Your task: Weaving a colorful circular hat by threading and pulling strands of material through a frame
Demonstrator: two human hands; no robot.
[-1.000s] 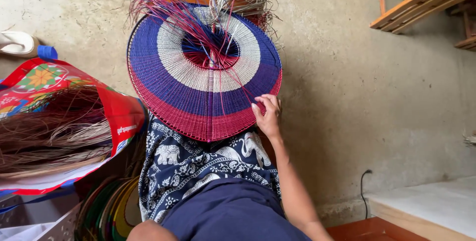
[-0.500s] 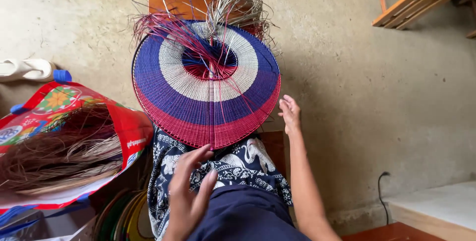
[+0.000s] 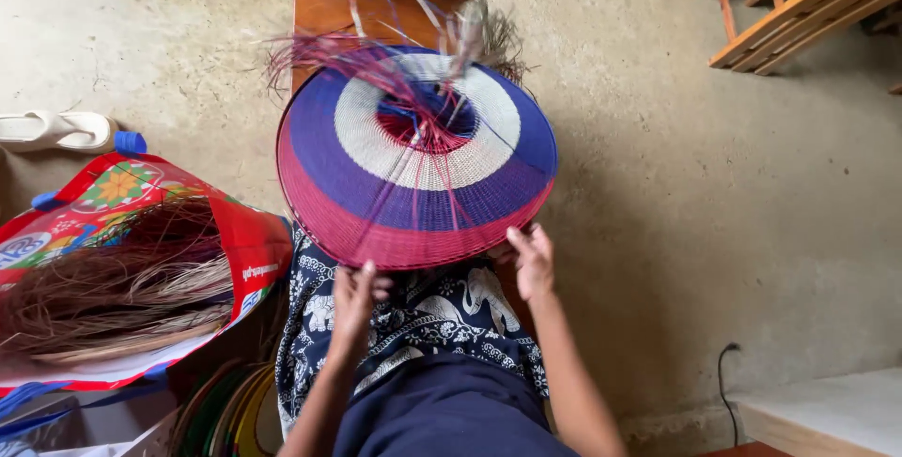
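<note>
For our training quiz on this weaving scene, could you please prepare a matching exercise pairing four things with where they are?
Things:
1. woven disc
2. wooden chair
3. red bag
4. white sandal

Places:
A. on the floor at the far left edge
B. beside the person's left leg, full of dry fibres
C. beyond the disc, at the top of the view
D. on the lap, with the left hand and right hand at its near rim

Pairs: 1-D, 2-C, 3-B, 4-A
</note>
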